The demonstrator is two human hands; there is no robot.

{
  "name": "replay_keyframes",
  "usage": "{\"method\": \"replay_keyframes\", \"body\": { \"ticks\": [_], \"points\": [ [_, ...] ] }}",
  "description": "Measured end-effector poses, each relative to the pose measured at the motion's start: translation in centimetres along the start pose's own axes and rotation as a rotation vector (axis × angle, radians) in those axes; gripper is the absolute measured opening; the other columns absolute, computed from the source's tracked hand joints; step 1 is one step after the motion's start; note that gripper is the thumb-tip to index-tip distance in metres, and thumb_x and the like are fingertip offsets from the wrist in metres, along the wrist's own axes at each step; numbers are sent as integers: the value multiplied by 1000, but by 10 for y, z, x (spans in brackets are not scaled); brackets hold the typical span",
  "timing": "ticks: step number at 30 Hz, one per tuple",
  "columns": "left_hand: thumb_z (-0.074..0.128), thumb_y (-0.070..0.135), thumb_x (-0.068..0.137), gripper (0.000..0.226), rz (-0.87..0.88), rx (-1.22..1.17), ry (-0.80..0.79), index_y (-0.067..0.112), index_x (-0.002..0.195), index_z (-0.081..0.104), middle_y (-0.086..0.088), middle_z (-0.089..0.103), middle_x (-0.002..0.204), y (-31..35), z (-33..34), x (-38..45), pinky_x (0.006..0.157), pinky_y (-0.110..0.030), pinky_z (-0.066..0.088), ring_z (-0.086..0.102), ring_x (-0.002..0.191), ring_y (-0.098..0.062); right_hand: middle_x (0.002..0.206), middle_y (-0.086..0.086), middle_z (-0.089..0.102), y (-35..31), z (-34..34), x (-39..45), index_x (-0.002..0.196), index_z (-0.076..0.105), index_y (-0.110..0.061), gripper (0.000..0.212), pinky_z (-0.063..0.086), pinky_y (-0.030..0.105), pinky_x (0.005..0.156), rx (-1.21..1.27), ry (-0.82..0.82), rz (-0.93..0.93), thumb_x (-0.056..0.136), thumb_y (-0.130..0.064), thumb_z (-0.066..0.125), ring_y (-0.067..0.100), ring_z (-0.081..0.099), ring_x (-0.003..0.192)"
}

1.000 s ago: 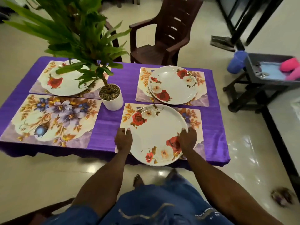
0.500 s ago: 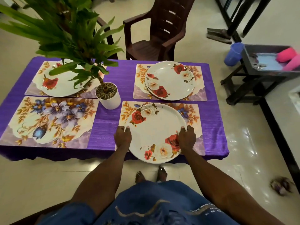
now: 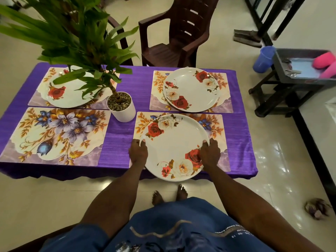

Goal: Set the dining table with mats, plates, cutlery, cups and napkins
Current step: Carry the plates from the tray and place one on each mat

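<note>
Both hands, left, right, grip near plate rims, over mat.

Glossy cream floor, 1 brown chair.

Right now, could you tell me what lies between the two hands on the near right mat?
In the head view, the rose-patterned plate spans that stretch: the left hand grips its left rim and the right hand its right rim.
</note>
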State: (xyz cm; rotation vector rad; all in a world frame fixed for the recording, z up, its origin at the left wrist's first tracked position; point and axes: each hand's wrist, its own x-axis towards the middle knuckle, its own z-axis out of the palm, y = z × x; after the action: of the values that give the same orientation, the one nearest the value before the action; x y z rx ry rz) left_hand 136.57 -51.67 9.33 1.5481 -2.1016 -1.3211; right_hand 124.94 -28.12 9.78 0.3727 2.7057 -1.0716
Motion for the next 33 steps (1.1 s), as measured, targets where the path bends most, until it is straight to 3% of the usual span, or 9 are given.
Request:
{"method": "replay_keyframes", "body": {
  "ticks": [11, 20, 28, 33],
  "points": [
    [56, 36, 98, 35, -1, -14, -2, 10, 120, 56, -11, 65, 120, 0, 0, 3, 94, -51, 52, 62, 109, -31, 128, 12, 61, -4, -3, -2, 129, 54, -8, 39, 46, 46, 99, -14, 10, 1, 101, -35, 47, 32, 58, 117],
    [56, 34, 98, 34, -6, -8, -2, 9, 121, 55, -11, 64, 120, -2, -1, 1, 91, -46, 53, 62, 109, -31, 129, 12, 61, -3, -5, -6, 129, 53, -9, 39, 46, 46, 99, -43, 2, -22, 101, -36, 47, 31, 59, 117],
    [54, 35, 98, 33, 24, -11, 36, 10, 121, 56, -11, 64, 120, 10, 3, 0, 93, -48, 52, 61, 110, -30, 110, 13, 68, -11, -6, 8, 111, 66, -3, 35, 50, 41, 93, 36, 86, -7, 98, -33, 52, 29, 64, 104],
    [54, 34, 99, 35, 33, 31, 15, 10, 124, 55, -10, 63, 123, 16, 4, 3, 92, -43, 50, 60, 112, -30, 113, 13, 66, -18, -7, 16, 113, 64, -3, 36, 52, 44, 92, -41, 141, -6, 94, -33, 61, 30, 62, 105]
  ]
}}
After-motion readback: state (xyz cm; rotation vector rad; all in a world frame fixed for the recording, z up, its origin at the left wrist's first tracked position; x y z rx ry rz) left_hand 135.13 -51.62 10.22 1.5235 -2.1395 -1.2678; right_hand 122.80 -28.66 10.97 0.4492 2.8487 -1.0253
